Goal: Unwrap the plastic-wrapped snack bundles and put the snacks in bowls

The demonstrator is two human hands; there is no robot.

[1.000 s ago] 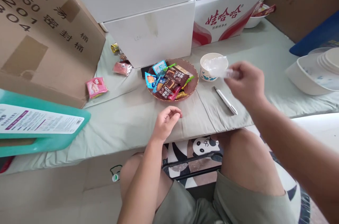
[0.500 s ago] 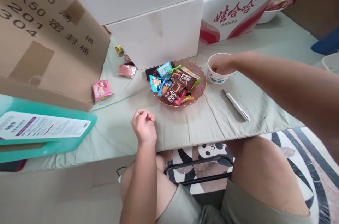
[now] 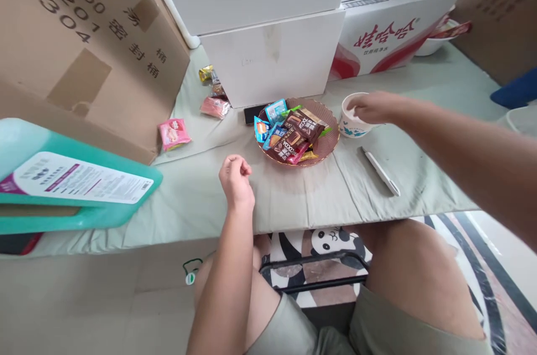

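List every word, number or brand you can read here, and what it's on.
"0X50" (cut off): left carton
"40X50": left carton
"201": left carton
"304": left carton
"汤桶": left carton
"密封桶": left carton
"娃哈哈": red-and-white box
"饮用纯净水": same box
"COCOA": brown wrapper
Too small or blurred: jug label, pink packet, right carton, white box.

Soft, bright light spreads over the pale cloth, leaving only faint shadows. My right hand is slightly blurred. Wide-lens distortion stretches the left cardboard box; print on the right cardboard box looks smeared.
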